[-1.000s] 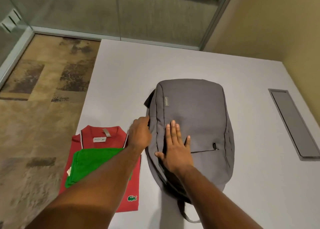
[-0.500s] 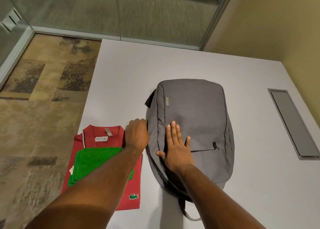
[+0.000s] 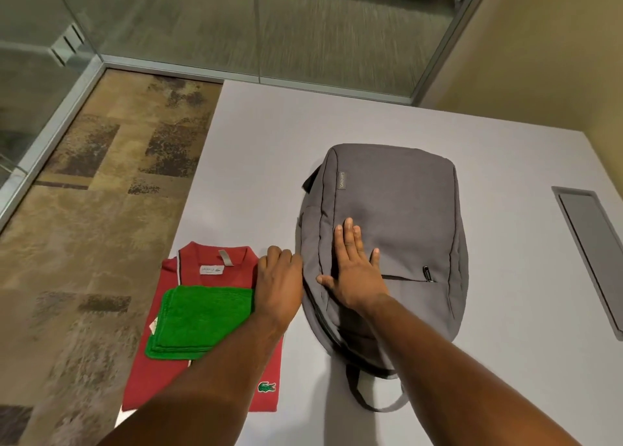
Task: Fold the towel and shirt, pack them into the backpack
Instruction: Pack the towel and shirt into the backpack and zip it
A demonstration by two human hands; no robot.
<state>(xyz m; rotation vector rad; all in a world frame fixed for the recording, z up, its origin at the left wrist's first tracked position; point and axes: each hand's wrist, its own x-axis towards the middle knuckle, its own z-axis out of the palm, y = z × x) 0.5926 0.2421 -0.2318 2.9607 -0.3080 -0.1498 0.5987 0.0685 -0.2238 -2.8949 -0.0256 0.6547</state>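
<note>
A gray bag [image 3: 397,229] lies flat on a white table [image 3: 263,162], with its top at the far end and a strap loop at the near end. The right hand [image 3: 354,273] lies flat on the front of the bag, on its left part. Its fingers [image 3: 349,240] are straight and close together, and the thumb sticks out to the left. A small zip pull sits on the bag just right of this hand.

The left hand [image 3: 278,283] is at the bag's left edge, touching its side. Its fingers are curled at the edge, but I cannot tell if they are pinching anything, because the tips are hidden.

A red shirt [image 3: 215,263] lies folded on the table, left of the bag and near the table's left edge. Its collar is at the far end and a little green crocodile is at the near right corner. A green towel [image 3: 195,321] lies folded on top of the shirt. The left arm crosses over the right side of the shirt and the towel's near right corner.

A gray plate [image 3: 593,243] is set into the table far to the right. Brown carpet [image 3: 84,209] is on the left.
</note>
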